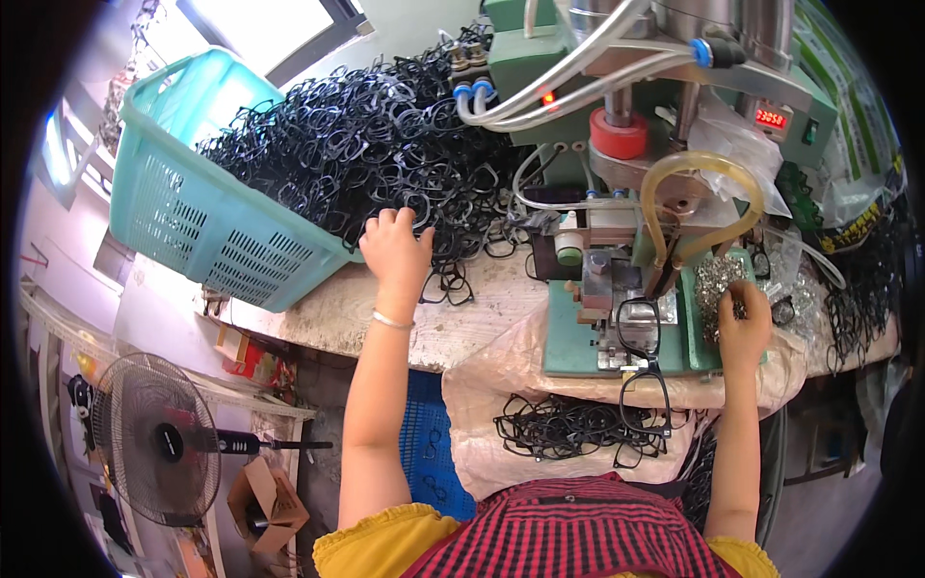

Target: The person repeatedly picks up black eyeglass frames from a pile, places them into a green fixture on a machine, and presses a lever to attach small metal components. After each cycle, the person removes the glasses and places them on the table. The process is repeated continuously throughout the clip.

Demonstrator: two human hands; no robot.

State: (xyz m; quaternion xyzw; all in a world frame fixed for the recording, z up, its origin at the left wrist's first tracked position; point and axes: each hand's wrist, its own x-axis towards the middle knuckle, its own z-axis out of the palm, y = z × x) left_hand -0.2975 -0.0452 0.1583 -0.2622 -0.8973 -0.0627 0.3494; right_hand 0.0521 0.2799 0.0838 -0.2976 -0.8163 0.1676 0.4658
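My left hand (395, 252) reaches to the near edge of a big heap of black eyeglass frames (356, 144), thumb apart from the fingers. Whether its fingertips touch a frame is hidden. My right hand (745, 326) is curled, fingers and thumb together, over small shiny metal parts (715, 279) in a green tray (705, 358); some parts show between its fingers. Between my hands stands a green press machine (568, 337). One black eyeglass frame (641, 368) hangs at its front, tilted downward, with neither hand on it.
A turquoise basket (226, 226) lies tipped at the left, frames spilling from it. More frames (568, 429) rest on brown wrapping (491, 385) near my lap. Clear hoses (549, 101) and a yellowish tube (703, 159) loop around the machine. A fan (159, 438) stands lower left.
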